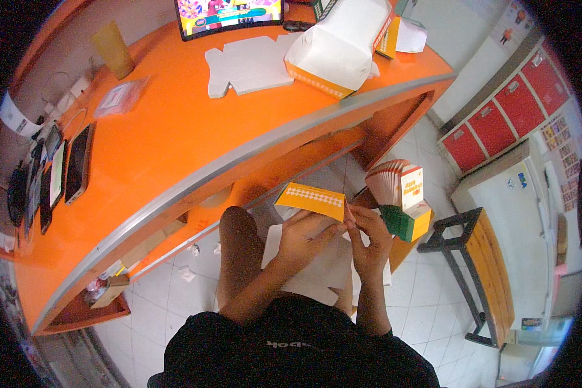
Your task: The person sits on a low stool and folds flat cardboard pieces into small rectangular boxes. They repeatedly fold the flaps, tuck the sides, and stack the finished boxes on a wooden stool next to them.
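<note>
Above my lap I hold a small yellow carton (313, 201) with a white diamond pattern along its side. My left hand (302, 238) grips its lower edge, fingers closed behind it. At the carton's right end, my right hand (372, 244) pinches the edge between thumb and fingers. Beneath both hands, a flat sheet of white cardboard (307, 278) lies across my lap. Just right of my right hand are a fanned stack of white folded cartons (394, 184) and a green and yellow carton (412, 223).
A curved orange counter (174, 129) bears a flat pale cardboard blank (246, 64), white and yellow boxes (336, 45), a screen (229, 14), a yellow cup (113, 50) and a phone (79, 163). On the right stand a wooden bench (491, 271), a white fridge (507, 200) and red lockers (491, 126).
</note>
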`<act>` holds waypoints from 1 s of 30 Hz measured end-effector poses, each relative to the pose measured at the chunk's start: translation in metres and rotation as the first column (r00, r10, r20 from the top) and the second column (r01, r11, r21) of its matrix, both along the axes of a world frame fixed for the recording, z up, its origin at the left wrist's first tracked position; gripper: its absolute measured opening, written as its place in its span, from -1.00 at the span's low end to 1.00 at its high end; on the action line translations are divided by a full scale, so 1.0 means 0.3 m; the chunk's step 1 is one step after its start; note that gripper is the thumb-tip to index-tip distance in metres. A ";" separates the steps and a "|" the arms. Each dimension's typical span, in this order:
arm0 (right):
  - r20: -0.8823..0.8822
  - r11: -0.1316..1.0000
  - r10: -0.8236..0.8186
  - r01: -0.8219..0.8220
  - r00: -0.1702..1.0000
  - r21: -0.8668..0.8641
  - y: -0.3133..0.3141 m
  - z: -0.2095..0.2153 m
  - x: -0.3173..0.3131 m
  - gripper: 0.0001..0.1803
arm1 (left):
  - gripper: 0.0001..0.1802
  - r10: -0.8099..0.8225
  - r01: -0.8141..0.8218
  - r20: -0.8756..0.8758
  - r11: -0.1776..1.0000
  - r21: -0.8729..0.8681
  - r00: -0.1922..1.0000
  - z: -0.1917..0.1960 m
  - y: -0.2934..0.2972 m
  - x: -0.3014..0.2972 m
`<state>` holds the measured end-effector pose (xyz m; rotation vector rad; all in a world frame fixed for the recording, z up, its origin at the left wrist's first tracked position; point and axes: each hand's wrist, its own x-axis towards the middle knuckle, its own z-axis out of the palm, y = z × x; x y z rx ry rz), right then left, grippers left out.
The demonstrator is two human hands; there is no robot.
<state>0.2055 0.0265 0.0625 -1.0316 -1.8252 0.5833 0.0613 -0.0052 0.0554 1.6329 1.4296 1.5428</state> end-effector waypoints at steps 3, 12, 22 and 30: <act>-0.069 0.995 0.092 -0.095 0.993 -0.038 0.017 0.003 0.020 -0.83 | -0.76 -0.022 0.027 0.087 0.998 -0.057 0.996 -0.006 -0.004 -0.015; -0.010 0.994 0.109 -0.109 0.994 -0.031 0.000 0.024 0.033 -0.80 | -0.75 -0.164 0.181 0.212 0.981 -0.065 0.964 0.003 -0.002 -0.026; 0.194 1.000 0.025 -0.028 0.981 0.014 -0.041 0.037 0.001 -0.76 | -0.71 -0.068 0.080 0.182 0.995 -0.061 0.981 0.005 -0.010 0.010; -0.383 0.906 -0.062 -0.109 0.922 -0.408 0.000 -0.069 0.028 -0.48 | -0.76 0.052 0.083 0.523 0.969 -0.231 0.851 -0.033 -0.015 -0.003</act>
